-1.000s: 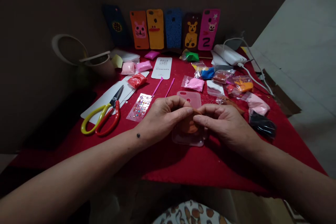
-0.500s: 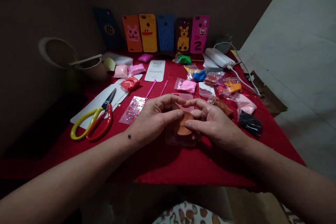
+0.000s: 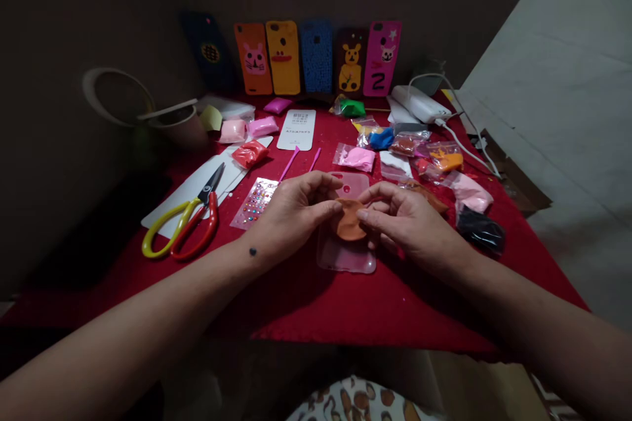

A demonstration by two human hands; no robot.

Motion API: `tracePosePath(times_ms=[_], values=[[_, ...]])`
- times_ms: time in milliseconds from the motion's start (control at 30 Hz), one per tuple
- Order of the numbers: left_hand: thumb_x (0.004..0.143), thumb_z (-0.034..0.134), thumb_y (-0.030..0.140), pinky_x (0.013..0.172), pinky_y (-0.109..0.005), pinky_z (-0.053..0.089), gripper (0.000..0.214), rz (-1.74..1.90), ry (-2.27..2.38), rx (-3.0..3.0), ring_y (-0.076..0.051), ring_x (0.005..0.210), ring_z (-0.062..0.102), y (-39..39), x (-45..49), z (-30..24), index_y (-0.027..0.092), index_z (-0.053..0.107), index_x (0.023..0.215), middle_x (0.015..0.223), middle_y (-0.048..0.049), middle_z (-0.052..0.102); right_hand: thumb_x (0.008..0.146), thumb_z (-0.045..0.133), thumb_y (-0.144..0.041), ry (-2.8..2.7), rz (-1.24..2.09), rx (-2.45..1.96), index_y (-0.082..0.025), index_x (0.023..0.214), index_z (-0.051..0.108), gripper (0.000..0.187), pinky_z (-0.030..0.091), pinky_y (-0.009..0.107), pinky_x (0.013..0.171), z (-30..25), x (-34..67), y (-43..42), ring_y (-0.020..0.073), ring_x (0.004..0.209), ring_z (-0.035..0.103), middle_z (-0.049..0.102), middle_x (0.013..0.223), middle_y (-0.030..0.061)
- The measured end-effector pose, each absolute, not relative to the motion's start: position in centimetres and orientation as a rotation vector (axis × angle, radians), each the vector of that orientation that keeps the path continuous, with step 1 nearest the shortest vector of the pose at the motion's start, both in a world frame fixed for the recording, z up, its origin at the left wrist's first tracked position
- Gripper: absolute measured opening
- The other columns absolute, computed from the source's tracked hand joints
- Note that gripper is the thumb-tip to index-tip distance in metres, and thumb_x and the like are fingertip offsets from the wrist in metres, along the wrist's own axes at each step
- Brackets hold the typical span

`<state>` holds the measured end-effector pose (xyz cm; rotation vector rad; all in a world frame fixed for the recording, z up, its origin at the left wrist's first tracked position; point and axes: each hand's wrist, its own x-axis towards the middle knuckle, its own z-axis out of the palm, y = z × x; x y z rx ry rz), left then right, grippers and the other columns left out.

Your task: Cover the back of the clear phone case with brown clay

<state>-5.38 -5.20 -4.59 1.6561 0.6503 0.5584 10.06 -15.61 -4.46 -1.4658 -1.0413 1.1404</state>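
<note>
A flat, roundish piece of orange-brown clay [image 3: 350, 222] is held up between my two hands. My left hand [image 3: 299, 210] pinches its left edge with the thumb on top. My right hand [image 3: 407, 220] grips the right edge between thumb and fingers, some of which are hidden behind it. Below the clay a clear phone case [image 3: 345, 261] lies on the red cloth [image 3: 316, 316]. A sheet of colourful stick-on gems [image 3: 253, 202] is left of my left hand. Behind my right hand is a bag of brown clay [image 3: 428, 198].
Scissors with yellow and red handles [image 3: 195, 217] lie on white card [image 3: 170, 200] at left. Several bagged clays, such as pink [image 3: 358, 158] and black [image 3: 480, 230], spread to the right. Decorated phone cases [image 3: 283, 59] stand along the back. A white power bank [image 3: 422, 105] trails a cable.
The clay has turned and tilted in my fingers, and my fingertips have drawn apart above it. More of the clear case shows. The whole view has shifted slightly.
</note>
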Motion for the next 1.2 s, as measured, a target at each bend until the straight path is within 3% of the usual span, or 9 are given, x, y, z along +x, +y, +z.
tracePosePath(times_ms=[167, 333, 500, 833, 1200], values=[[0.078, 0.062, 0.017, 0.072, -0.026, 0.05, 0.024, 0.57, 0.668, 1.982, -0.014, 0.079, 0.063, -5.2, -5.5, -5.0, 0.016, 0.063, 0.102, 0.087, -0.0023, 0.067, 0.076, 0.066, -0.031, -1.134, 0.984, -1.583, -0.018, 0.075, 0.059, 0.015, 0.04, 0.022, 0.05, -4.5, 10.1, -15.4, 0.0098, 0.058, 0.053, 0.062, 0.072, 0.0001], [0.081, 0.058, 0.011, 0.07, -0.023, 0.048, 0.028, 0.613, 0.644, 2.155, -0.012, 0.076, 0.063, -5.4, -5.6, -5.2, 0.017, 0.06, 0.108, 0.086, -0.0013, 0.067, 0.076, 0.066, -0.031, -1.074, 1.007, -1.598, -0.018, 0.088, 0.058, 0.02, 0.039, 0.023, 0.051, -4.7, 10.1, -15.4, 0.0104, 0.058, 0.051, 0.06, 0.072, -0.0012], [0.083, 0.058, 0.015, 0.069, -0.023, 0.048, 0.026, 0.612, 0.654, 2.115, -0.012, 0.077, 0.062, -5.2, -5.1, -5.7, 0.016, 0.059, 0.109, 0.085, -0.0017, 0.066, 0.079, 0.065, -0.03, -1.069, 0.97, -1.594, -0.018, 0.087, 0.057, 0.017, 0.035, 0.023, 0.049, -4.8, 10.0, -15.2, 0.0088, 0.053, 0.046, 0.052, 0.062, -0.0056], [0.084, 0.058, 0.016, 0.067, -0.025, 0.05, 0.025, 0.628, 0.635, 2.1, -0.014, 0.079, 0.063, -4.7, -4.7, -6.5, 0.013, 0.06, 0.109, 0.088, -0.0047, 0.067, 0.082, 0.063, -0.031, -1.106, 0.947, -1.618, -0.018, 0.086, 0.058, 0.015, 0.031, 0.023, 0.046, -5.1, 10.2, -15.1, 0.0084, 0.051, 0.043, 0.051, 0.059, -0.0061], [0.082, 0.061, 0.006, 0.065, -0.022, 0.049, 0.024, 0.727, 0.646, 2.227, -0.011, 0.074, 0.064, -4.7, -4.5, -6.8, 0.013, 0.061, 0.105, 0.084, -0.0021, 0.068, 0.085, 0.055, -0.024, -1.327, 0.679, -1.664, -0.018, 0.087, 0.061, 0.009, 0.046, 0.032, 0.066, -6.6, 10.3, -15.1, 0.0179, 0.072, 0.06, 0.065, 0.078, 0.0033]])
